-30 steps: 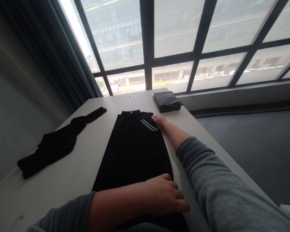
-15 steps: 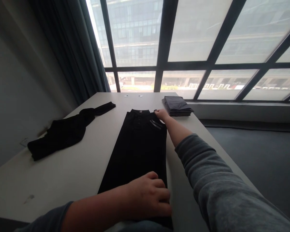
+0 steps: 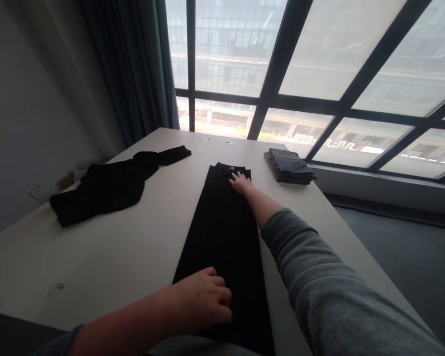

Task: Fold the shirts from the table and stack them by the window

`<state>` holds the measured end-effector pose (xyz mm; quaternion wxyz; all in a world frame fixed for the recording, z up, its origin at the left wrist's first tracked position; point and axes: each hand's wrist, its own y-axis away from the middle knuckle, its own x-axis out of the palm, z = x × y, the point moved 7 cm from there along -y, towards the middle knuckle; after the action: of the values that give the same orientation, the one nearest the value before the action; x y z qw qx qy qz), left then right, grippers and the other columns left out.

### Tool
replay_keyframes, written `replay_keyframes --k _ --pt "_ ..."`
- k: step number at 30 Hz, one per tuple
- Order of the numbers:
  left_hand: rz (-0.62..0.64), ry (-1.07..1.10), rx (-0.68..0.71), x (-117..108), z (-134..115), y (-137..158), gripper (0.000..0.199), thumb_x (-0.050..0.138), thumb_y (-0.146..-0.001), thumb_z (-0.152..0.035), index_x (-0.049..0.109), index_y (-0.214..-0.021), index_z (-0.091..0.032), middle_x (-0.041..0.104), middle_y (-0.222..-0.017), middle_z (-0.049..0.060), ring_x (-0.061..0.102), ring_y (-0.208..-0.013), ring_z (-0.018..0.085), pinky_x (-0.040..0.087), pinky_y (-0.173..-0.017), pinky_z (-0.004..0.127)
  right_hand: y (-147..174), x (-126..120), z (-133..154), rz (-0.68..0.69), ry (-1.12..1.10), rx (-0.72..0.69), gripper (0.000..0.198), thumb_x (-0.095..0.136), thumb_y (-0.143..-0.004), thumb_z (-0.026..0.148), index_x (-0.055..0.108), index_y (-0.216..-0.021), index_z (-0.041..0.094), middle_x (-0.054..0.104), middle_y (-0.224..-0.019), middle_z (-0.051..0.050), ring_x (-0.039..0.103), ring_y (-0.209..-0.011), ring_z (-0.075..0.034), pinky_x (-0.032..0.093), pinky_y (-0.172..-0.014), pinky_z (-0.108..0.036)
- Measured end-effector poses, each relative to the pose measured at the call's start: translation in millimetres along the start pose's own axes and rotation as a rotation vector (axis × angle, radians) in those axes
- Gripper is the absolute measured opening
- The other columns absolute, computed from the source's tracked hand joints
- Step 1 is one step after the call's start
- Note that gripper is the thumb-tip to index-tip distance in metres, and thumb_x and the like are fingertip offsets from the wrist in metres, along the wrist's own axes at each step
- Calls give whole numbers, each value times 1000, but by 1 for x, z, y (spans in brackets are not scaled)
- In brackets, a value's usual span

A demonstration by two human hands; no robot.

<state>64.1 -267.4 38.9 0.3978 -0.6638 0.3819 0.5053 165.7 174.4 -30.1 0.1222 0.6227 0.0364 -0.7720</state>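
Note:
A black collared shirt lies in a long narrow strip down the table, its collar at the far end. Near that collar my right hand rests on the cloth, fingers spread and holding nothing. My left hand is over the lower part of the shirt, back of the hand up and fingers curled in. Its fingertips are hidden, so whether they pinch cloth does not show. The shirt's near end runs below the frame.
Another black garment lies loosely spread on the left of the white table. A stack of folded dark clothes sits at the far right edge. Beyond the table stand a dark curtain and a large framed window.
My right hand has gone from pinching the shirt's right shoulder to lying flat by the collar, and that side is now folded in. My left hand has shifted left across the shirt.

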Motion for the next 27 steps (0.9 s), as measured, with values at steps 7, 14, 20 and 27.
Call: replay_keyframes --k 7,14,20,27 --pt "-10 197 15 13 13 8 6 71 -97 -23 70 -101 -27 70 -102 -3 60 -88 16 41 -81 37 -20 11 -19 -11 86 58 81 22 -109 63 12 -173 14 3 -174 -12 6 -165 -27 5 -134 -55" --pt "-9 338 -35 12 20 10 5 74 -95 -31 74 -96 -27 72 -102 -3 62 -95 17 40 -85 38 -33 8 -27 -27 87 76 78 21 -110 60 20 -172 12 7 -174 -14 10 -164 -28 9 -133 -56" --pt "-42 295 -84 18 23 8 10 74 -95 -35 73 -97 -26 71 -109 -2 61 -99 18 39 -89 39 3 -15 -10 -299 54 -58 61 31 -111 44 43 -163 15 22 -172 -11 14 -163 -29 10 -133 -56" --pt "4 312 -149 15 29 9 24 82 -88 -39 70 -104 -26 69 -117 -1 62 -109 20 37 -97 39 146 5 14 -200 0 -381 57 44 -107 43 50 -160 25 25 -171 -3 14 -164 -28 15 -135 -54"
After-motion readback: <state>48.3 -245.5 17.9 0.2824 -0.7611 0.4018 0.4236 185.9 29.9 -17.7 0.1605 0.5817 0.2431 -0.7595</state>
